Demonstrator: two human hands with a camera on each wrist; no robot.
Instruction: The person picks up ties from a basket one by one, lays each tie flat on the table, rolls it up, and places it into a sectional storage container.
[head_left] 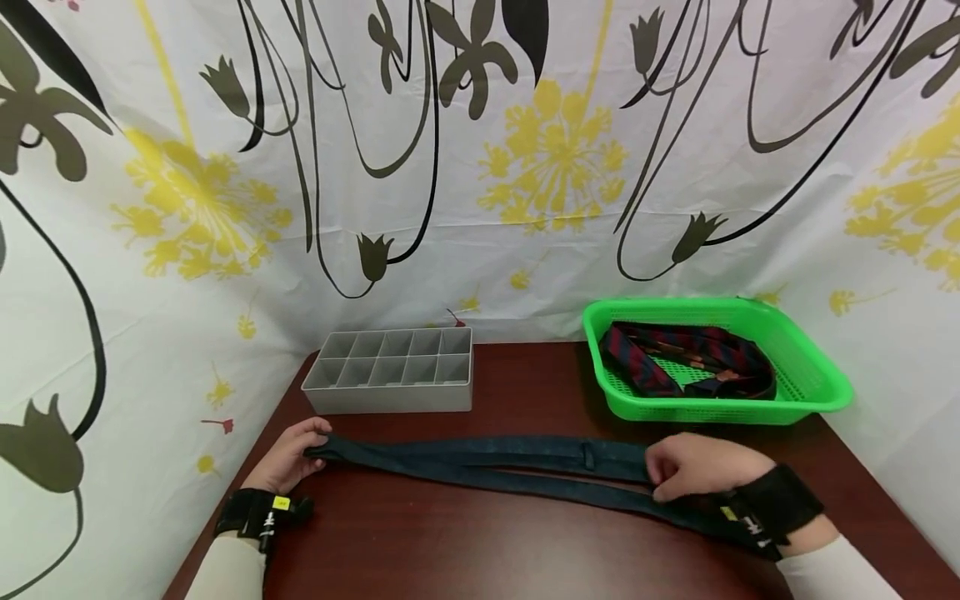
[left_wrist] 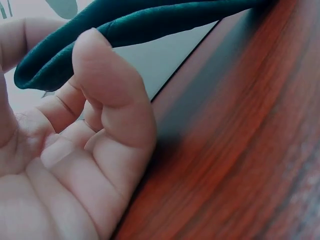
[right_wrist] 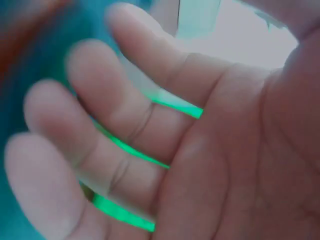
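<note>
No readable text, label or number shows anywhere.

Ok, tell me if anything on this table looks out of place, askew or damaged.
Nothing stands out. The dark tie lies folded along the table, the left hand pinching its fold, the right hand resting on it. The grey divider box sits square, and the striped tie lies bunched in the green basket.
</note>
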